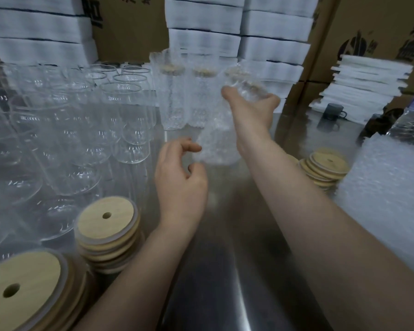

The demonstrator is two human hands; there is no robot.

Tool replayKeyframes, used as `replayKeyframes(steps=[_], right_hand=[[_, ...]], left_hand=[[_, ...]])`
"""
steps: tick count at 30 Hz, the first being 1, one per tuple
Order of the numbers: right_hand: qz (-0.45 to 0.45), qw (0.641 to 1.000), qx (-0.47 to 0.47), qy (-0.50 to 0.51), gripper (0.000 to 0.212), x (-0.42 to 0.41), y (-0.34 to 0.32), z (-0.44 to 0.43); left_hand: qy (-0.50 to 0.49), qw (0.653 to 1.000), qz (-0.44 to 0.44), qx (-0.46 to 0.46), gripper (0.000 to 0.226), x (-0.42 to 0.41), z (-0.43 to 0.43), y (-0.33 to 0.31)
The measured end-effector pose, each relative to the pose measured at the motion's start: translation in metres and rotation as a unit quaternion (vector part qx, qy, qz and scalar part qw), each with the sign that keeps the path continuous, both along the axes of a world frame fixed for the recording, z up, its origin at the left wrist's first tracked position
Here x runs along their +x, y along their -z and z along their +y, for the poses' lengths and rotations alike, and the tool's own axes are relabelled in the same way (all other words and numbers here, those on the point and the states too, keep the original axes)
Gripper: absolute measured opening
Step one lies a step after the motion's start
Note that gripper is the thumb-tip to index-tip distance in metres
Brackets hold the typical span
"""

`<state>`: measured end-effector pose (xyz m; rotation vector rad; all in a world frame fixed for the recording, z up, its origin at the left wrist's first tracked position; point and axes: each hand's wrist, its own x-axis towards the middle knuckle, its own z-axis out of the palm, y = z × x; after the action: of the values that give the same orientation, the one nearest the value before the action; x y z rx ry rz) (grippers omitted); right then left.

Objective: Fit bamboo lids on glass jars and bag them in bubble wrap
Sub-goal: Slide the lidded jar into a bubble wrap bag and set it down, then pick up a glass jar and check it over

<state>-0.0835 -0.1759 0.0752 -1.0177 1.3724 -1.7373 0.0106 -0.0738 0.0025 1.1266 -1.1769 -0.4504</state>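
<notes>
now right hand (251, 103) grips wrapped jar (215, 142) by gathered bag top, arm stretched toward two bagged jars (187, 96) standing at back of steel table (225, 259), likely to line it up beside them. left hand (181, 173) just beside jar's base, fingers loosely curled, holding nothing; contact unclear. bare jars (120, 103) crowd left, lid stack (106, 230) close by for next fit.
</notes>
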Motion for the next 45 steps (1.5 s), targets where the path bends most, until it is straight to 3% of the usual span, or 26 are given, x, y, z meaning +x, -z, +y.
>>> replayKeyframes(steps=[5, 10, 19, 23, 31, 36, 45], right_hand=[[0.033, 0.979, 0.008, 0.202, 0.08, -0.026, -0.012, -0.054], [0.062, 0.956, 0.022, 0.286, 0.082, -0.064, -0.005, -0.097], [0.153, 0.962, 0.012, 0.227, 0.08, -0.103, 0.015, -0.154], [0.142, 0.968, 0.009, 0.205, 0.078, -0.114, 0.017, -0.169], [0.148, 0.985, 0.017, 0.086, 0.078, -0.085, 0.004, -0.186], [0.143, 0.988, 0.033, 0.049, 0.076, -0.087, 0.006, -0.189], [0.16, 0.975, 0.151, 0.015, 0.087, -0.083, 0.008, -0.184]], left_hand=[[-0.04, 0.996, -0.013, 0.08, 0.026, 0.005, -0.006, 0.012], [-0.028, 0.995, -0.004, 0.099, 0.026, 0.006, -0.006, 0.019], [0.0, 0.995, -0.003, 0.104, 0.022, 0.005, -0.008, 0.027], [-0.011, 0.994, -0.029, 0.104, 0.029, 0.003, -0.01, 0.028], [-0.025, 0.994, -0.02, 0.102, 0.019, 0.005, -0.013, 0.023], [-0.02, 0.993, -0.02, 0.114, 0.031, 0.003, -0.013, 0.026], [-0.034, 0.993, -0.02, 0.114, 0.028, 0.002, -0.015, 0.026]])
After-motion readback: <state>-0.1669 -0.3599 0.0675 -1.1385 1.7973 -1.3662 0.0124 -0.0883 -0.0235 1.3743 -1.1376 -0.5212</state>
